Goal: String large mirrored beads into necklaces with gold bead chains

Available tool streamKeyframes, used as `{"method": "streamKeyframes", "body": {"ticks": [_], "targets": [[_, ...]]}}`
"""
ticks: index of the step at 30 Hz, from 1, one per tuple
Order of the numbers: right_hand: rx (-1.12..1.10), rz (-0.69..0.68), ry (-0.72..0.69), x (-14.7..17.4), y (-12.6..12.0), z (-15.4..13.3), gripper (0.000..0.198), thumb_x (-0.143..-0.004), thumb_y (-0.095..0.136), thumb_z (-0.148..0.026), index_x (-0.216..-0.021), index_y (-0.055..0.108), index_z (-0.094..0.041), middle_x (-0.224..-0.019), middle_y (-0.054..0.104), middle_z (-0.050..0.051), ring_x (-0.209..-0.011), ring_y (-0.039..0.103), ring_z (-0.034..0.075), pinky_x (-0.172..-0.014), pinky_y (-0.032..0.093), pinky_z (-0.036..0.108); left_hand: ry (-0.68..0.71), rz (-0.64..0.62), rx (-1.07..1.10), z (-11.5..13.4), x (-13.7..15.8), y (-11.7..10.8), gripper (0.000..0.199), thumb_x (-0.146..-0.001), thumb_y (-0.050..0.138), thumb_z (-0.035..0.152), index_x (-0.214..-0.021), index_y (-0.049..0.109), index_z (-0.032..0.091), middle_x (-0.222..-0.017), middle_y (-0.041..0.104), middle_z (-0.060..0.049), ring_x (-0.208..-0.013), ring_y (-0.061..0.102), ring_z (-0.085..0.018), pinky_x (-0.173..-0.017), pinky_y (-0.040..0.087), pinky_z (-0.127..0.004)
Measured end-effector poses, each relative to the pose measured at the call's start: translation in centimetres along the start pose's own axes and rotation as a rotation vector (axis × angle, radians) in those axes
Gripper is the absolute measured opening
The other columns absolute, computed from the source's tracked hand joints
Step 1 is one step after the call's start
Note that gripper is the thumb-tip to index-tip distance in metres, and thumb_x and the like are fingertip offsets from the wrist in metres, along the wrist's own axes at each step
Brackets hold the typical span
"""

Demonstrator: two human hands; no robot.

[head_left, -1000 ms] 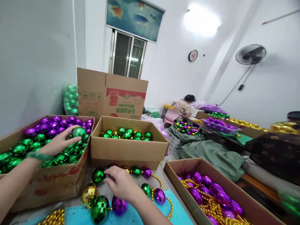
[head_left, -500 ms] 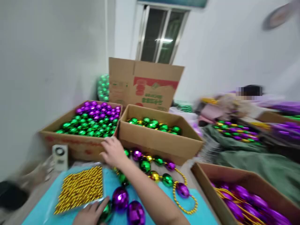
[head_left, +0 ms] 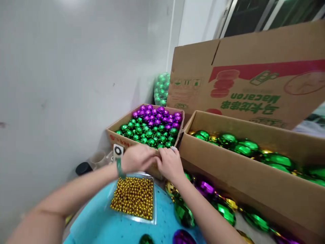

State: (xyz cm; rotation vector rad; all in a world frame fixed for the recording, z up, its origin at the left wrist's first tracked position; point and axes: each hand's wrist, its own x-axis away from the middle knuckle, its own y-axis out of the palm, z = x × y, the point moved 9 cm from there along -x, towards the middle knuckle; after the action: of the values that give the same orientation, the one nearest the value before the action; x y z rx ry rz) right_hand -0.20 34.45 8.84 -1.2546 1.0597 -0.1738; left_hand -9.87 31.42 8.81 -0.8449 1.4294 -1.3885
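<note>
Both hands meet just before the near wall of the ball carton (head_left: pixel 114 138), which holds small purple balls (head_left: pixel 157 117) towards its far side and small green balls (head_left: pixel 143 133) nearer. The left hand (head_left: pixel 138 159) is blurred, its fingers bent together; the right hand (head_left: pixel 170 161) bends its fingers beside it at the carton's near right corner. The fingertips come together, but I cannot tell whether either hand grips anything or touches the cardboard. A pale spot at a right fingertip is too small to identify.

Nearer than the ball carton, on a blue sheet (head_left: pixel 96 220), lies a clear plastic pack (head_left: pixel 155 214) of gold beads (head_left: pixel 134 193); whether it is a bag or a tray is unclear. Right of that, larger faceted balls (head_left: pixel 184 213) in green, purple and gold lie partly hidden under the right forearm, some cut off by the lower edge.

A white device (head_left: pixel 118 149) at the ball carton's near left side is partly covered by the left hand. To the carton's right stands an open cardboard box (head_left: pixel 228 162) of larger green balls (head_left: pixel 245 146), its right end out of view.
</note>
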Motion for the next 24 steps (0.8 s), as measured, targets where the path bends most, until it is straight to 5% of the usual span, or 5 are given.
{"method": "streamKeyframes", "body": {"ticks": [2,4,9,14,24], "targets": [[-0.018,0.041,-0.008,0.1,0.0,0.0,0.009,-0.084,0.055,-0.024,-0.085,0.058,-0.015,-0.078,0.061,0.005,-0.080,0.053,0.020,-0.092,0.028,0.037,-0.063,0.245,-0.075,-4.8,-7.0,-5.3,0.049,-0.092,0.028,0.045,-0.131,0.048,0.022,-0.125,0.053,-0.012,-0.119,0.045,-0.025,-0.106,0.037,-0.041],[-0.038,0.085,-0.020,0.2,-0.2,0.1,0.009,-0.083,0.054,-0.023,-0.084,0.059,-0.016,-0.075,0.060,0.005,-0.077,0.051,0.020,-0.091,0.028,0.037,-0.116,0.215,-0.179,-9.3,-13.7,-6.0,0.053,-0.088,0.042,0.045,-0.133,0.044,0.016,-0.131,0.046,-0.015,-0.121,0.041,-0.029,-0.105,0.035,-0.043],[-0.076,0.137,-0.024,0.7,-0.3,0.6,0.010,-0.083,0.054,-0.025,-0.085,0.059,-0.017,-0.072,0.058,0.004,-0.074,0.048,0.020,-0.090,0.029,0.038,-0.313,-0.150,-0.281,-18.1,-24.1,1.4,0.093,-0.064,0.061,0.070,-0.141,0.034,0.026,-0.152,0.018,-0.013,-0.134,0.017,-0.045,-0.107,0.022,-0.056],[-0.099,0.140,-0.030,0.9,0.2,0.7,0.016,-0.086,0.049,-0.028,-0.091,0.059,-0.016,-0.072,0.057,0.004,-0.071,0.045,0.019,-0.091,0.028,0.040,-0.360,-0.196,-0.382,-21.3,-27.6,5.7,0.107,-0.052,0.056,0.083,-0.137,0.042,0.019,-0.151,0.017,-0.016,-0.133,0.015,-0.050,-0.109,0.011,-0.058],[-0.155,0.172,-0.043,1.1,0.1,0.6,0.019,-0.085,0.050,-0.026,-0.095,0.061,-0.014,-0.072,0.055,0.004,-0.072,0.044,0.019,-0.091,0.028,0.040,-0.499,-0.211,-0.112,-22.2,-25.8,6.2,0.109,-0.051,0.056,0.082,-0.137,0.042,0.016,-0.147,0.029,-0.015,-0.128,0.037,-0.043,-0.107,0.033,-0.045]]}}
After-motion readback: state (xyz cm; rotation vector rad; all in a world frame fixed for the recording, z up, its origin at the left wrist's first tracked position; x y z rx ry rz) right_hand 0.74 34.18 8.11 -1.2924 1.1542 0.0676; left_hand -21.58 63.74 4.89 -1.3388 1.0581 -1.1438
